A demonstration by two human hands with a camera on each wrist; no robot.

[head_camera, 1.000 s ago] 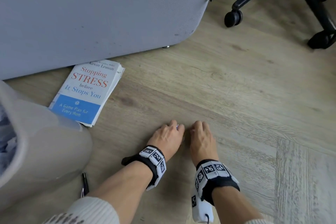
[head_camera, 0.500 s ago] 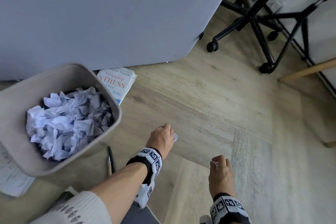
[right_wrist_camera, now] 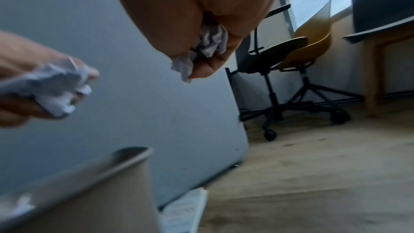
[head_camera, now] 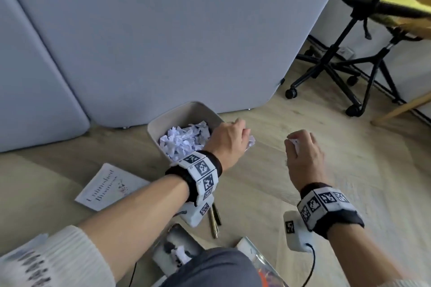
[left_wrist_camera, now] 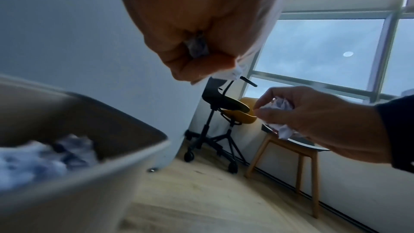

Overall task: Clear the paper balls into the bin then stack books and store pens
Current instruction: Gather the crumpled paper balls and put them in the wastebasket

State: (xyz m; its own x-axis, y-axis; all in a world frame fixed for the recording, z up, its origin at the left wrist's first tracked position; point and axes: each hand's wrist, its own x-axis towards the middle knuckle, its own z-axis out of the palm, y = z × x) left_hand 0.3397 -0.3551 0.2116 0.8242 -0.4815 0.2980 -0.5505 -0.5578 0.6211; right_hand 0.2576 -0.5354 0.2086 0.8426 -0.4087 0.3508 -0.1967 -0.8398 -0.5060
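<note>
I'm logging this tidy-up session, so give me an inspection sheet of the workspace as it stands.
Surface: wood-plank floor, seen from above.
Job's things: bin holds crumpled paper; white book lies flat left of the arm; pens lie on the floor under the left wrist.
Clutter: more books or papers at the bottom edge, blurred.
Grippers: left hand grips a paper ball at the bin's right rim; right hand grips another paper ball further right, not over the bin.
Cables: thin black cable from the right wrist camera.
Surroundings: grey panels, rolling chair.
</note>
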